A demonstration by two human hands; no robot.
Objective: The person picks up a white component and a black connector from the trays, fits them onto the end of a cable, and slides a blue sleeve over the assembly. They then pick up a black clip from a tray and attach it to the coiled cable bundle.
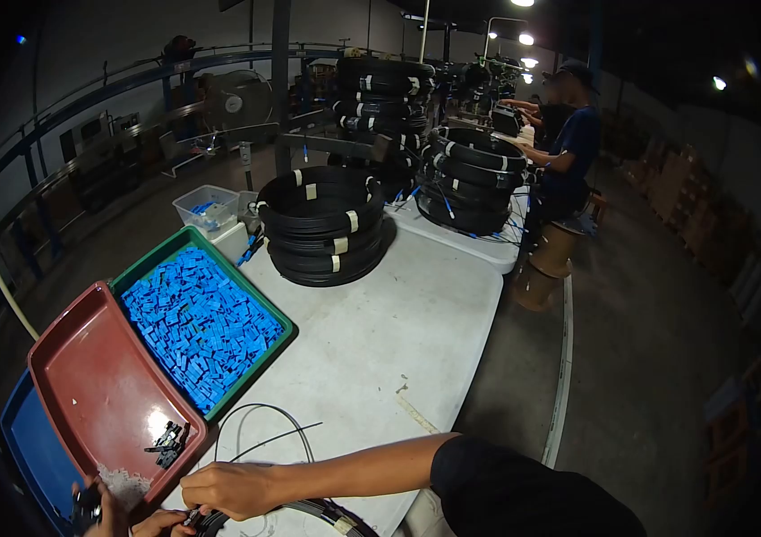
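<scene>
My right hand (226, 489) reaches in from the right, its fingers closed and pinching at the end of a black cable. My left hand (162, 523) is right beside it at the bottom edge, fingers closed on the same small dark piece at the cable end; the piece itself is mostly hidden by the fingers. A coil of black cable (331, 512) with a pale tape band lies under my right forearm, and a loose loop of thin cable (260, 407) rises above my hand. Further left, another hand (110, 516) appears beside a black object (87, 503).
A red tray (85, 358) holds black clips (168, 444) and small clear pieces (125, 484). Beside it are a green tray (284, 333) of blue connectors (206, 322) and a blue tray (27, 434). Cable coils (322, 228) stack on the white table (380, 331). A person (575, 134) works farther back.
</scene>
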